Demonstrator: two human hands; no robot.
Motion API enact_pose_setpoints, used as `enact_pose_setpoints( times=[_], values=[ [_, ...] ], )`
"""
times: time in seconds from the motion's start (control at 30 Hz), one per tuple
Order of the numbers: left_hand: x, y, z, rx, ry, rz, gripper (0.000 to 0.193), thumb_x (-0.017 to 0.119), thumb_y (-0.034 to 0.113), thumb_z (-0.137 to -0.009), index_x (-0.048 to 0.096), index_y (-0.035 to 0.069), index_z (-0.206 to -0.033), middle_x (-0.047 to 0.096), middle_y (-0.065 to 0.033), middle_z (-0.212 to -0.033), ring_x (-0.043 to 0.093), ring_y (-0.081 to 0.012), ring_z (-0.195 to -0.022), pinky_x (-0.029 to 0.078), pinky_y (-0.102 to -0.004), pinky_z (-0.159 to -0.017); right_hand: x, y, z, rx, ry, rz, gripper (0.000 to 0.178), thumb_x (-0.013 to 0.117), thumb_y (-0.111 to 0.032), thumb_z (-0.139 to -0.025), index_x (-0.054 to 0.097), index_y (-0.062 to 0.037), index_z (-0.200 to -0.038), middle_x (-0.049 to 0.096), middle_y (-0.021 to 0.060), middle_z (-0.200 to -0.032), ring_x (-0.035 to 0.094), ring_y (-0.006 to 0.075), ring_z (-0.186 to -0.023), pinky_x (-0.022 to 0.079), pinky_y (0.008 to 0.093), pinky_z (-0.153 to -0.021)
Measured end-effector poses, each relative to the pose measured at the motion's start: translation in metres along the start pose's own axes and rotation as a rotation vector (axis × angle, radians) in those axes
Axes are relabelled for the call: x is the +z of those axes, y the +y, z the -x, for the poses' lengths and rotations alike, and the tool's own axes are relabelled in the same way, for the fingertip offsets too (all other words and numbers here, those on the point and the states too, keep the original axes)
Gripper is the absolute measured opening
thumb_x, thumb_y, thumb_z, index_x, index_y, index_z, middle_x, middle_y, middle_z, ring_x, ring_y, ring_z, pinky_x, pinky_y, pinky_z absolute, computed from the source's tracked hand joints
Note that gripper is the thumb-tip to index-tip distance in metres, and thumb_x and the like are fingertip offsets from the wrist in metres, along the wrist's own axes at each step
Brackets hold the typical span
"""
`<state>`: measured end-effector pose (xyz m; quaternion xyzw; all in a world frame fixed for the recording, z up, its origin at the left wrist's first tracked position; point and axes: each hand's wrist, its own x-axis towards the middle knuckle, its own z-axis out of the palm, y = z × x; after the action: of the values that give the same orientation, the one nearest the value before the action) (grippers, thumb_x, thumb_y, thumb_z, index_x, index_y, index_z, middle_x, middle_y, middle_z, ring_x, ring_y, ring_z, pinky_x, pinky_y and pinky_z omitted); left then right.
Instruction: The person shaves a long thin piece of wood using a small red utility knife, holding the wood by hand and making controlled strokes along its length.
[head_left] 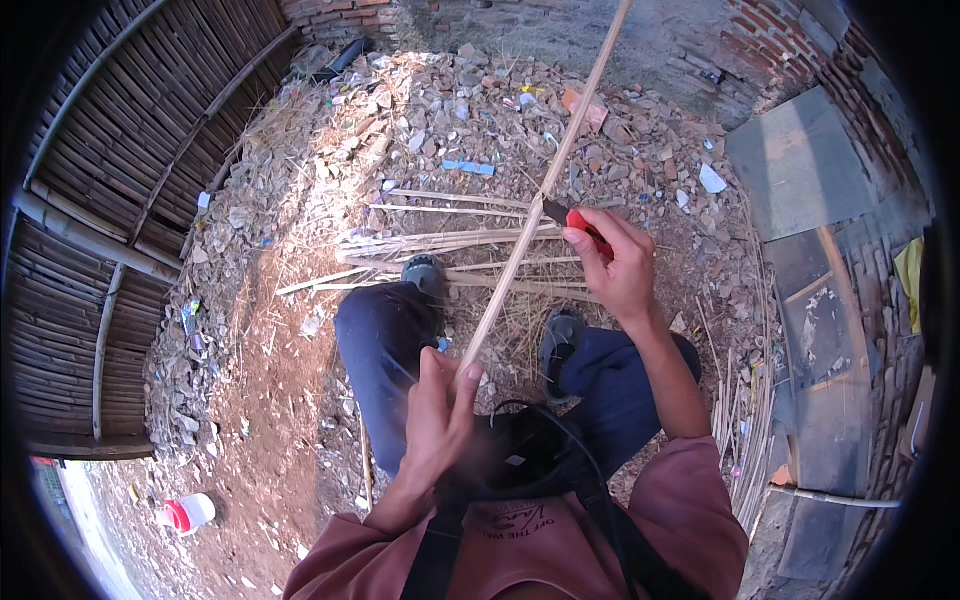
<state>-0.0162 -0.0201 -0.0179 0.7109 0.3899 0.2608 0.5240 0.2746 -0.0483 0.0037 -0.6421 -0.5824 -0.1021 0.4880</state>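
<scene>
Grips lower end of long pale strip (505, 275) in L hand (437, 408), w/ fingers closed round it & thumb laid along it, nr. L leg. Slants strip up & to R, across mid. of view & out past top edge. Holds red-handled knife (588, 232) in R hand (622, 268), w/ thumb & fingers wrapped round handle. Points dark blade (554, 211) to L, against strip approx. halfway along visible length. Can't tell how deep blade bites, if at all.

Sits or squats (can't tell which) w/ knees apart, in navy trousers (375, 330), grey shoes (424, 272) & mauve tee (690, 500). Wears black straps (435, 550) over tee.

On ground, round toe of L shoe & just beyond R shoe: loose pile of similar strips (400, 243), mostly running L to R, some crossing. Out to R of R leg: more thin strips (745, 440), lying lengthwise.

Farther off: rubble (450, 130) w/ stones, brick bits & litter, incl. flat blue pc. (468, 168) & white scrap (711, 179). Far L: slatted bamboo wall (120, 130); low L, pale container w/ red lid (200, 511). Up top: brick-&-plaster wall (480, 25). Far R: big grey sheet (800, 165) & smth. yellow (908, 285).
</scene>
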Motion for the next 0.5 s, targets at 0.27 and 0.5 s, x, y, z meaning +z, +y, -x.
enact_pose_setpoints(
  times=[0.27, 0.5],
  values=[
    [0.000, -0.008, 0.017, 0.081, -0.110, 0.134, 0.020, 0.061, 0.013, -0.110, 0.046, 0.003, -0.102, 0.055, -0.0014, -0.068, 0.041, -0.0063, -0.062, 0.032, -0.0303, -0.057, -0.025, 0.038, -0.017, 0.312, 0.258, -0.108, 0.033, 0.064, -0.028, -0.110, 0.076, 0.0019, -0.116, 0.074, -0.0009, -0.085, 0.044, 0.0022, -0.066, 0.032, 0.0256, -0.055],
    [-0.011, -0.003, -0.002, -0.008, -0.229, 0.161, 0.017, 0.057, 0.019, -0.112, 0.057, 0.003, -0.118, 0.056, 0.0010, -0.067, 0.048, -0.0075, -0.063, 0.038, -0.0283, -0.059, -0.017, 0.018, -0.002, 0.470, 0.108, -0.204, 0.031, 0.058, -0.025, -0.112, 0.072, 0.0007, -0.121, 0.062, -0.0063, -0.082, 0.045, 0.0029, -0.070, 0.032, 0.0255, -0.060]
  ],
)
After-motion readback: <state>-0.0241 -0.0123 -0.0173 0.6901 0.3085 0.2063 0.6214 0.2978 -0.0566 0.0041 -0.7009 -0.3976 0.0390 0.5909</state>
